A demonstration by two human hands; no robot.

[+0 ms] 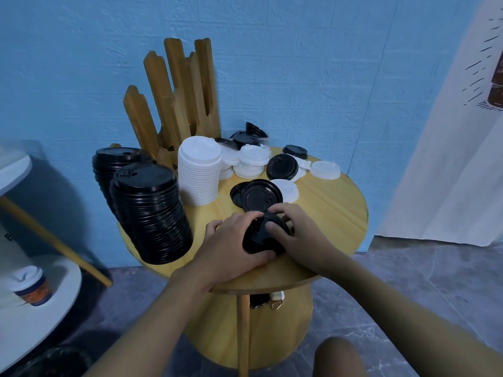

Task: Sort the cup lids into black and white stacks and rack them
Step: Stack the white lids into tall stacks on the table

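Observation:
Both hands grip a small stack of black lids (258, 238) near the front of the round wooden table (334, 210). My left hand (234, 243) wraps its left side and my right hand (296, 232) covers its right side, thumb on top. Two tall black lid stacks (151, 213) stand at the left. A tall white lid stack (199, 172) stands beside them. Just beyond my hands lie loose black lids (258, 195), upside down. More loose white lids (251, 161) and black lids (281, 165) are scattered at the back. The wooden rack (174, 102) stands at the back left.
A blue wall is close behind the table. A white table (32, 317) with a paper cup (31, 285) stands at the left, with a slanted wooden leg (54, 240). A white curtain (449, 159) hangs at the right. Small items (268, 299) sit on the lower shelf.

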